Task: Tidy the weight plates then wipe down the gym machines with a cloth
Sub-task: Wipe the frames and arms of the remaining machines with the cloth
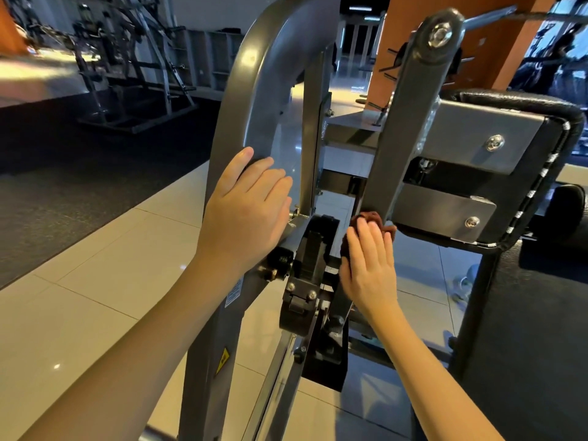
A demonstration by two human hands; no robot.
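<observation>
— Grey frame (pixel 254 74): why is the left hand (pixel 248 211) on it?
— To steady, I'd say. Its grip is loose, with the fingers laid flat.
— And the lever (pixel 410 122)?
— The right hand (pixel 369 268) has its grip closed on the bunched cloth (pixel 372 219), pressed to the lever's lower end for wiping.

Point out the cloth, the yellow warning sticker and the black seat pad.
cloth (pixel 370 218): head view, the bunched brown fold at its top.
yellow warning sticker (pixel 223 361): head view, the middle of the sticker.
black seat pad (pixel 515 101): head view, its upper padded edge.
</observation>
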